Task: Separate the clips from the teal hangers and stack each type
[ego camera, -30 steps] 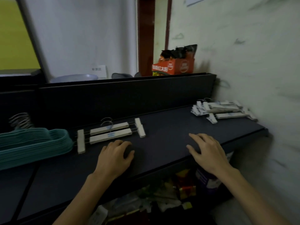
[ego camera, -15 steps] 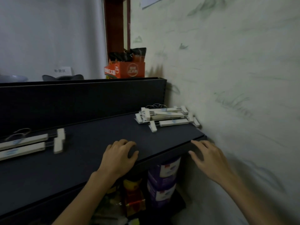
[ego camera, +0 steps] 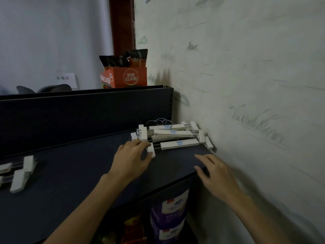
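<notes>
Clips (ego camera: 173,136) lie heaped at the desk's (ego camera: 84,166) right end by the wall, light, stiff and snag-prone, so we judge the white bars the best hold; left grip (ego camera: 131,158) touches one end, curled, right grip (ego camera: 217,170) released.

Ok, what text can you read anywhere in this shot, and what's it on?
"补货区": white paper sign on the back wall.
"草原红太阳": round logo on the orange box; repeated on its left side.
Blue marks on the white clip hangers: too blurred.
Purple packages below the shelf: unreadable.
</notes>
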The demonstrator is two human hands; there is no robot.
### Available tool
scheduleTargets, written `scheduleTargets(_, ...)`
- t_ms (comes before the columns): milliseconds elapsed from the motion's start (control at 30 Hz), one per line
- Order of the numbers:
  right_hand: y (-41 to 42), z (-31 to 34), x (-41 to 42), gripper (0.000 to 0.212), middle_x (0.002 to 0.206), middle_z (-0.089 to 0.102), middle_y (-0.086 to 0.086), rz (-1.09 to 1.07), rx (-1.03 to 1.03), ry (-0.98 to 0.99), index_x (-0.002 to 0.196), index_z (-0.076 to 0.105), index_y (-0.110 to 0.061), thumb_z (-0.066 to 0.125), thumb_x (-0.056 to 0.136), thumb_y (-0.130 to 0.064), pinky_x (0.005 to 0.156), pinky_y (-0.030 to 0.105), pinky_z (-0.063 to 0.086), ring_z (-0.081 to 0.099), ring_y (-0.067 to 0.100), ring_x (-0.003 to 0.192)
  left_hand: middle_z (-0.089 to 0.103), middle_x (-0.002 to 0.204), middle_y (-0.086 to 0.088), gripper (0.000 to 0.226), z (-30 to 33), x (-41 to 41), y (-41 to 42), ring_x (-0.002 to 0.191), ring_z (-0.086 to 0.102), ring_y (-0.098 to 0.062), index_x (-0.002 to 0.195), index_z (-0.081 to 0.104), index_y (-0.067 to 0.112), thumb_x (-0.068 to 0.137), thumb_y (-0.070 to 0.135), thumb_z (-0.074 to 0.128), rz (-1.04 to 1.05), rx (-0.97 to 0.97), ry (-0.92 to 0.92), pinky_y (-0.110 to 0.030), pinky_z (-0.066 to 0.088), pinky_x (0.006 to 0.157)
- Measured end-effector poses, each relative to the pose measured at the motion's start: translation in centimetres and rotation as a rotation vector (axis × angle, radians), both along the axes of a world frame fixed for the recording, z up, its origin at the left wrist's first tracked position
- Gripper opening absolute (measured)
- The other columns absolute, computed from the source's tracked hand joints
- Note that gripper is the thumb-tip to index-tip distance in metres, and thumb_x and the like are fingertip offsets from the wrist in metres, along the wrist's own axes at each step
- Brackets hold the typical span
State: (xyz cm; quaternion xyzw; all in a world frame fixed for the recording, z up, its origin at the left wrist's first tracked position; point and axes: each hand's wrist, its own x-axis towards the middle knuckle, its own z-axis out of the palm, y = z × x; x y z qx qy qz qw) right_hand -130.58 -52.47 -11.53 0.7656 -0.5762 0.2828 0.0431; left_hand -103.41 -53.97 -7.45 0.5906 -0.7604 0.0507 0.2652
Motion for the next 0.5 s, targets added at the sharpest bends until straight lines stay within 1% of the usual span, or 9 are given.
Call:
scheduleTargets(100, -1.9, 0.2, -0.1, 0.038, 0.115, 0.056, -0.005, 0.066, -0.009, -0.005, 0.128, 0.054, -0.026, 0.056, 0.091, -0.035, 0.086, 0.027, 0.046, 0.055, 0.014, 0.103, 0.055, 0.125, 0.004, 0.038, 0.8, -1.1, -3.4, 0.112, 0.05, -0.02, 0.127, 0.053, 0.027, 0.091, 0.037, 0.052, -0.032, -0.039, 0.009, -0.035, 0.036, 0.095)
scheduleTargets(200, -4.0, 0.5, -0.4, 0.036, 0.115, 0.056, -0.007, 0.157, -0.032, 0.056, 0.127, 0.055, -0.026, 0.054, 0.091, -0.033, 0.087, 0.021, 0.042, 0.054, 0.009, 0.104, 0.057, 0.124, 0.003, 0.037, 1.5, -2.5, -6.8, 0.113, 0.05, -0.019, 0.126, 0.055, 0.026, 0.09, 0.035, 0.055, -0.101, -0.082, 0.005, -0.036, 0.034, 0.097)
scheduleTargets(267, -5.3, 0.9, -0.5, 0.036, 0.114, 0.058, -0.006, 0.185, -0.068, 0.072, 0.125, 0.056, -0.024, 0.052, 0.091, -0.034, 0.088, 0.022, 0.044, 0.054, 0.009, 0.104, 0.056, 0.124, 0.005, 0.038, 1.8, -3.3, -8.5, 0.113, 0.048, -0.017, 0.127, 0.053, 0.028, 0.09, 0.037, 0.054, -0.146, -0.077, -0.013, -0.036, 0.033, 0.098)
scheduleTargets(333, -6.4, 1.1, -0.5, 0.035, 0.113, 0.059, -0.005, 0.208, -0.085, 0.079, 0.123, 0.057, -0.022, 0.054, 0.09, -0.032, 0.088, 0.025, 0.047, 0.054, 0.01, 0.102, 0.053, 0.128, 0.006, 0.041, 1.5, -3.7, -10.0, 0.116, 0.046, -0.016, 0.13, 0.048, 0.031, 0.09, 0.041, 0.052, -0.17, -0.03, -0.064, -0.035, 0.031, 0.099)
scheduleTargets(400, -7.5, 1.1, -0.3, 0.035, 0.114, 0.058, -0.004, 0.215, -0.088, 0.103, 0.124, 0.057, -0.022, 0.056, 0.09, -0.03, 0.089, 0.024, 0.045, 0.053, 0.011, 0.104, 0.051, 0.131, 0.006, 0.044, 1.0, -3.9, -11.3, 0.118, 0.045, -0.016, 0.133, 0.044, 0.032, 0.091, 0.045, 0.049, -0.165, 0.023, -0.129, -0.035, 0.03, 0.101)
scheduleTargets(500, -8.8, 1.0, -0.3, 0.037, 0.121, 0.055, -0.005, 0.226, -0.062, 0.112, 0.129, 0.054, -0.022, 0.054, 0.093, -0.032, 0.095, 0.022, 0.041, 0.05, 0.009, 0.11, 0.054, 0.129, 0.006, 0.041, 0.6, -3.9, -12.7, 0.115, 0.048, -0.016, 0.131, 0.045, 0.033, 0.092, 0.046, 0.047, -0.139, 0.047, -0.177, -0.035, 0.03, 0.099)
